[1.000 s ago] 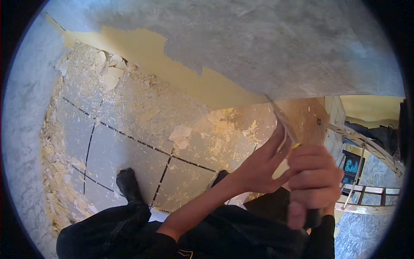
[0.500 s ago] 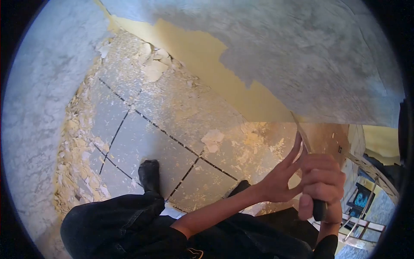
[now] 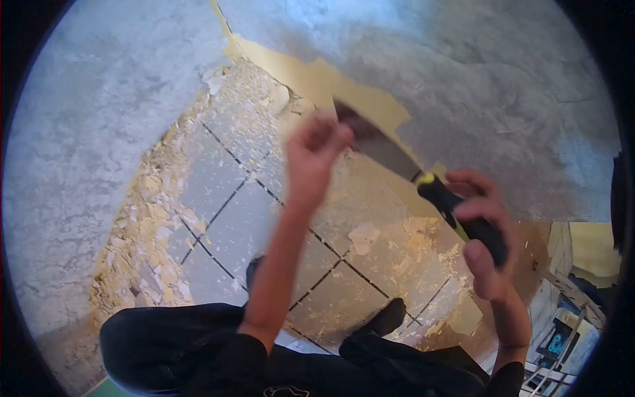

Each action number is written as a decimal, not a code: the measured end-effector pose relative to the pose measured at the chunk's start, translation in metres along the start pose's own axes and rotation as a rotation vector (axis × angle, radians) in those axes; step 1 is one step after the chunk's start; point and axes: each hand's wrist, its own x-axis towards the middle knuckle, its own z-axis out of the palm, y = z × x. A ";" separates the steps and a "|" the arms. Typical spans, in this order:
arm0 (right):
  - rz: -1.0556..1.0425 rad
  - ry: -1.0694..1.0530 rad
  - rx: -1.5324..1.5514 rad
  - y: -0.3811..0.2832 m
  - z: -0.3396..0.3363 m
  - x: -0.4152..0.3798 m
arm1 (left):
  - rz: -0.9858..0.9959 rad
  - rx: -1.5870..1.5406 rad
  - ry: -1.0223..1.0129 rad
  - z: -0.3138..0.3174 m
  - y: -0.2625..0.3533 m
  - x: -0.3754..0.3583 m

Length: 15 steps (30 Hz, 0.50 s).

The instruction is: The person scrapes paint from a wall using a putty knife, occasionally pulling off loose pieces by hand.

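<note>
A wide putty knife with a black and yellow handle crosses the middle of the view, its metal blade pointing up and left. My right hand is closed round the handle. At the far end of the blade my left hand has its fingers curled in, with the thumb over the blade's edge; motion blurs the fingertips. Behind the blade stands a wall with a grey mottled covering and a bared yellow strip along its lower part.
Another grey wall rises on the left. Peeled flakes lie heaped along its foot, and more chips litter the grey tiled floor. My foot rests on the tiles. At the right edge, a light frame stands among other items.
The putty knife has come away from the wall's lower edge and turned, so its blade shows broadside. My left hand has moved left and up to the blade's end. The view has shifted.
</note>
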 end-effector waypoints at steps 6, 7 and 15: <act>0.480 -0.074 0.665 -0.001 0.028 0.032 | 0.077 0.680 -1.093 0.024 0.146 0.155; 0.558 -0.089 0.677 0.006 0.031 0.036 | 0.085 0.668 -1.096 0.024 0.142 0.156; 0.787 -0.147 0.420 0.007 0.041 0.042 | 0.032 0.613 -1.038 -0.007 0.093 0.110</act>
